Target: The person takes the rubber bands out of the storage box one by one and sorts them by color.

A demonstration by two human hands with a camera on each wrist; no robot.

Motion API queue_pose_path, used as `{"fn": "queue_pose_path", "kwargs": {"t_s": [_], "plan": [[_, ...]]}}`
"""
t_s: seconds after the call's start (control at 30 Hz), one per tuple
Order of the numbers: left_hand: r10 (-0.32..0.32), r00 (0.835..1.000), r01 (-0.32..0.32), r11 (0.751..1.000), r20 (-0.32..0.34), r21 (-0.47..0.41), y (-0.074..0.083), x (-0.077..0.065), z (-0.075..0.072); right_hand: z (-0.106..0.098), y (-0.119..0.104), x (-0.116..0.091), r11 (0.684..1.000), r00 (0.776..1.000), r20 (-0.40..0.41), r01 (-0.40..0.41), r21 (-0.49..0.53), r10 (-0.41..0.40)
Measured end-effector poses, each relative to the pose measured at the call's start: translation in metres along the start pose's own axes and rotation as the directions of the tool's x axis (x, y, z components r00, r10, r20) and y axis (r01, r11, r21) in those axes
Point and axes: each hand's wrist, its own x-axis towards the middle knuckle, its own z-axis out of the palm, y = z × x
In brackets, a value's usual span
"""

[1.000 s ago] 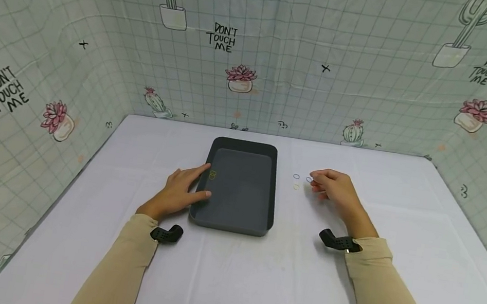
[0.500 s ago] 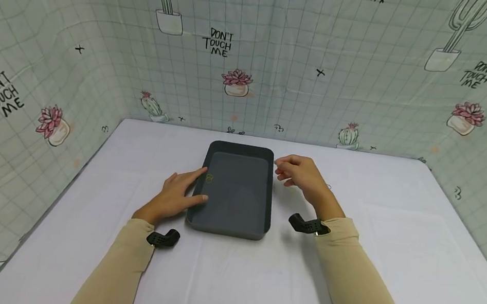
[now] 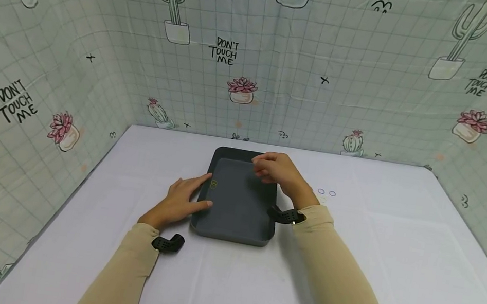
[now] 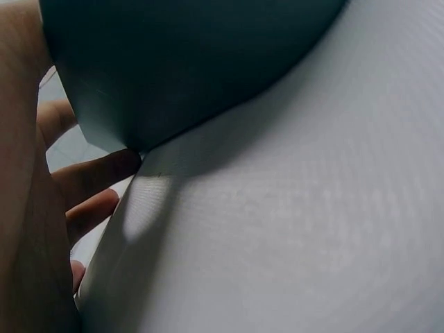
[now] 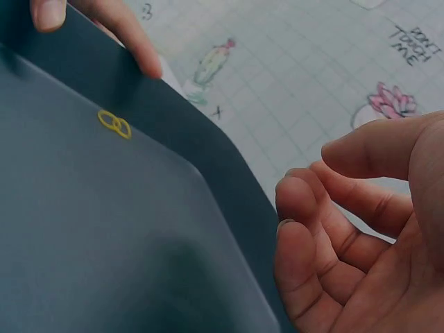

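A dark grey rectangular tray point(image 3: 234, 215) lies on the white table. Two thin yellow rings, like small rubber bands point(image 5: 114, 124), overlap inside it by the left wall. My left hand point(image 3: 176, 204) rests at the tray's left edge, fingers extended, thumb reaching over the rim. In the left wrist view its fingers point(image 4: 104, 173) touch the tray's outer side. Over the tray's far right part is my right hand point(image 3: 281, 173), fingers curled, thumb tip near the index fingertip. I cannot tell whether a ring is between them; none shows in the right wrist view.
Right of the tray, by the right wrist, lie thin blue rings point(image 3: 332, 193) and a faint pale yellow ring point(image 3: 323, 199). The white table point(image 3: 375, 243) ends at a patterned cloth backdrop point(image 3: 305, 109) behind and at both sides.
My right hand has moved left from the rings on the table to over the tray, uncovering blue rings. The left hand stays at the tray's edge. The head view has shifted slightly.
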Motion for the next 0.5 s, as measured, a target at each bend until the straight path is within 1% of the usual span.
{"fn": "queue_pose_path", "kwargs": {"t_s": [0.17, 0.3, 0.5], "plan": [[-0.002, 1.0, 0.002, 1.0, 0.0, -0.014, 0.002, -0.002, 0.0, 0.016, 0.002, 0.007, 1.0, 0.999, 0.039, -0.018, -0.002, 0.018], [-0.009, 1.0, 0.009, 1.0, 0.009, -0.021, 0.003, -0.002, -0.001, 0.024, 0.005, 0.012, 0.999, 0.997, 0.07, -0.039, -0.005, 0.039], [-0.005, 1.0, 0.005, 1.0, 0.004, -0.02, 0.003, 0.0, -0.002, 0.034, 0.008, 0.018, 0.997, 0.993, 0.087, -0.078, -0.004, 0.078]]}}
